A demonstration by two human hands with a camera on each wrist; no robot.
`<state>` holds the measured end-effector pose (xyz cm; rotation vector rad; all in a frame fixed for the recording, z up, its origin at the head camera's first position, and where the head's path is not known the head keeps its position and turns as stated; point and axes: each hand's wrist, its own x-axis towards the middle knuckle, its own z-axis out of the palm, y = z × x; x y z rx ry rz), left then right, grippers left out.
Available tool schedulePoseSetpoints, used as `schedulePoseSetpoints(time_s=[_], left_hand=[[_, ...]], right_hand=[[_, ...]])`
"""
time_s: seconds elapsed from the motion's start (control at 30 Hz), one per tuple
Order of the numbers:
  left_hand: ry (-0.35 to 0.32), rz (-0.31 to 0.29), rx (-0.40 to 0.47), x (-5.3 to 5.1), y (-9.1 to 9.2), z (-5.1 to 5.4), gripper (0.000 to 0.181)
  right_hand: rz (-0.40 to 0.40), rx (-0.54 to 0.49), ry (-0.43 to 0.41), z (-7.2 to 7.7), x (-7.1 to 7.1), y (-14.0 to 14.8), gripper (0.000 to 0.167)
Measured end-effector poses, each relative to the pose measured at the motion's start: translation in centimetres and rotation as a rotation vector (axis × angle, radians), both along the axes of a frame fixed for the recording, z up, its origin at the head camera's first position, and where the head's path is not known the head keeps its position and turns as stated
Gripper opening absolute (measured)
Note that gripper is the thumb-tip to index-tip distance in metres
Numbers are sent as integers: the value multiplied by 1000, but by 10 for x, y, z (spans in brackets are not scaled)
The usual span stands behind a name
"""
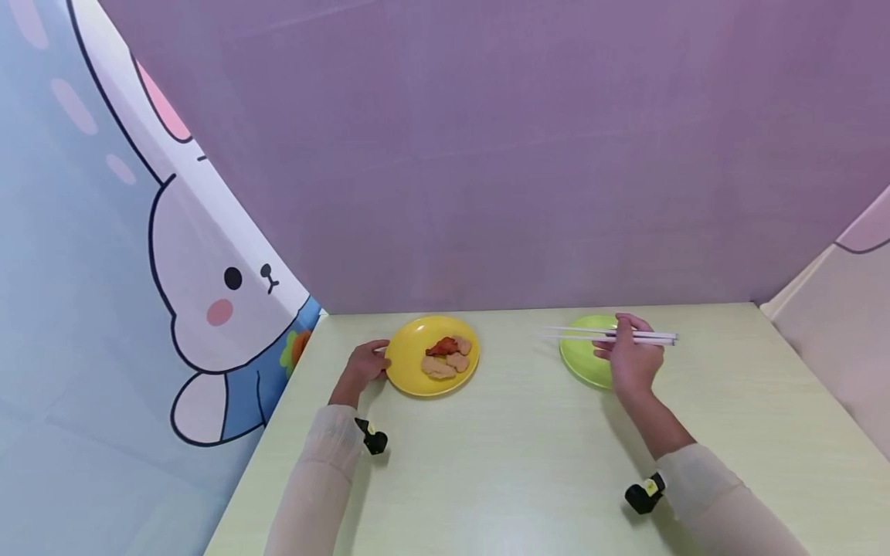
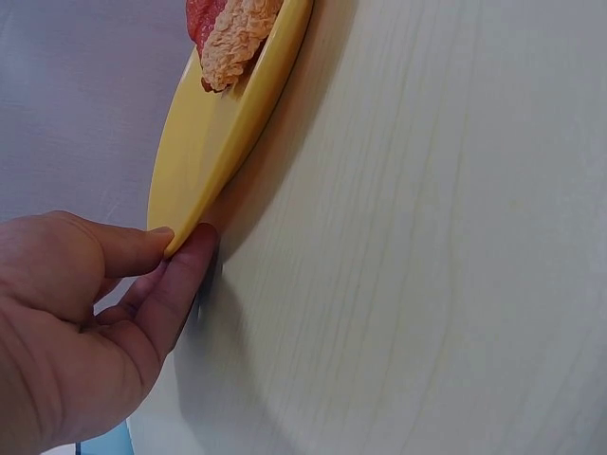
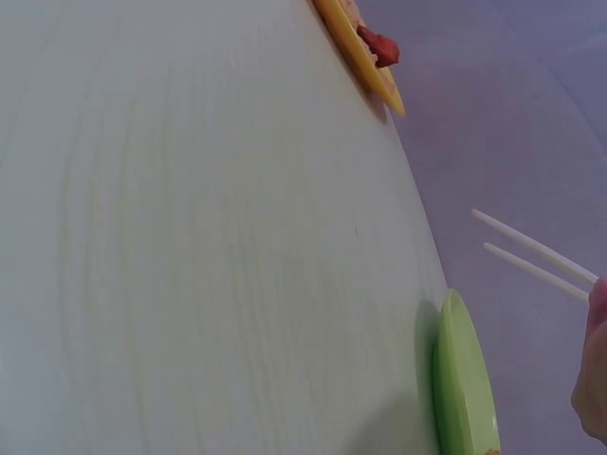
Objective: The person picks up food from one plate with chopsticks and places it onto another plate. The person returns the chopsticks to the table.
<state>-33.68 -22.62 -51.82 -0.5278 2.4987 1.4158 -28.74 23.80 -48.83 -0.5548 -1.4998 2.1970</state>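
Note:
My left hand (image 1: 367, 363) pinches the left rim of a yellow plate (image 1: 405, 359), thumb on top and fingers beneath, as the left wrist view shows. Several pieces of food lie on that plate: a red piece (image 1: 443, 347) and tan, crumbly-looking fried pieces (image 1: 438, 367). My right hand (image 1: 634, 361) holds a pair of white chopsticks (image 1: 580, 333) above a green plate (image 1: 584, 361), their tips pointing left and slightly apart. Nothing shows between the tips. The hand hides much of the green plate; a bit of brown food (image 3: 492, 452) peeks out at its edge in the right wrist view.
Both plates stand near the back edge of a pale wood-grain table (image 1: 487, 463). Behind it hangs a purple cloth (image 1: 528, 154). A curtain with a cartoon rabbit (image 1: 229, 324) closes the left side. Black wrist cameras (image 1: 645, 494) sit by both sleeves.

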Motion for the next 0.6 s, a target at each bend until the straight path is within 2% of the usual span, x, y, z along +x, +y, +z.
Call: schedulePoseSetpoints(time_s=[0.17, 0.6], left_hand=[[12, -7, -2, 0, -1, -1, 56], [11, -11, -3, 4, 2, 3, 56]], right_hand=[[-10, -14, -2, 0, 4, 9, 10], [-63, -46, -30, 1, 11, 39, 14]])
